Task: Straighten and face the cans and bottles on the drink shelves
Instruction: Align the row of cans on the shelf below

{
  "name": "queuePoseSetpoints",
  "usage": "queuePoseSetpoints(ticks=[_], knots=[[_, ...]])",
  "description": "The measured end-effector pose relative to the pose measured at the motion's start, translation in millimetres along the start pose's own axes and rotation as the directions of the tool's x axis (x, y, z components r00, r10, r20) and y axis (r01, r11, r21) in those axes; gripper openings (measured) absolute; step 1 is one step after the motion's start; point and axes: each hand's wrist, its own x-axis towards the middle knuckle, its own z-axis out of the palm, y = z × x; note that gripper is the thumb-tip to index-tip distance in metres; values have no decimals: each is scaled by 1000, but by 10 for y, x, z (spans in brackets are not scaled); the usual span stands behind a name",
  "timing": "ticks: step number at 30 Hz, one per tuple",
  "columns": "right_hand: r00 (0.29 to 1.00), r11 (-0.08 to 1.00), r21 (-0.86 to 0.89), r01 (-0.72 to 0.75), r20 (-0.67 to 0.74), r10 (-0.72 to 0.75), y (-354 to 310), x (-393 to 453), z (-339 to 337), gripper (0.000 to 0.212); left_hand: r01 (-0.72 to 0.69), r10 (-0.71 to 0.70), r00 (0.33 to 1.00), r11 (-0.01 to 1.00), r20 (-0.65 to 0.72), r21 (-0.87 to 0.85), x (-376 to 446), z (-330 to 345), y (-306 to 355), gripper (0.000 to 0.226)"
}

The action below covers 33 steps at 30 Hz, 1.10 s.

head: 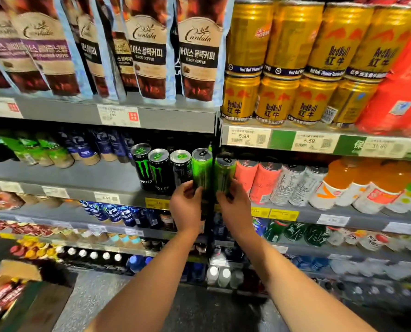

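Grey shelf (pixel 118 178) under upright cans (pixel 160 171)

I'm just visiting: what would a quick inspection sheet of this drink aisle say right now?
Surface: grey shelf, part of its front bare.
Job's things: two bright green cans side by side; black cans to their left, pink cans to their right.
Clutter: cardboard box on the floor, lower left.
Hands: left hand grips the left green can; right hand grips the right one.
Cables: nothing seen.
Surroundings: coffee pouches and gold cans above; price tags on shelf edges.
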Motion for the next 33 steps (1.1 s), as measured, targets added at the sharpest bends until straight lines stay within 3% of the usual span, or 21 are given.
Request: queuePoseSetpoints(ticks=[4,12,18,21,24,27,33], knots=[[1000,999,41,-27,-8,27,24,-15,50,48,-22,17,990,999,-140,-31,136,-178,-26,41],[999,990,138,31,-17,-29,41,1,102,39,-45,41,992,999,-122,-28,266,-149,-30,32],[998,980,192,-54,35,48,134,21,138,39,-113,105,987,991,-125,-66,281,-342,-98,29],[995,989,116,-96,9,96,169,39,157,47,-98,82,961,994,-266,-48,455,-580,-177,63],[996,996,27,-86,-33,87,202,61,198,52,44,-52,989,997,-137,-60,697,-751,-230,100],[991,992,9,-126,-39,126,200,78,206,57,17,-17,1000,1000,-5,7,857,-815,-290,102],[987,992,7,-127,-94,127,150,57,238,54,9,-8,999,1000,-39,3,874,-738,-297,102]])
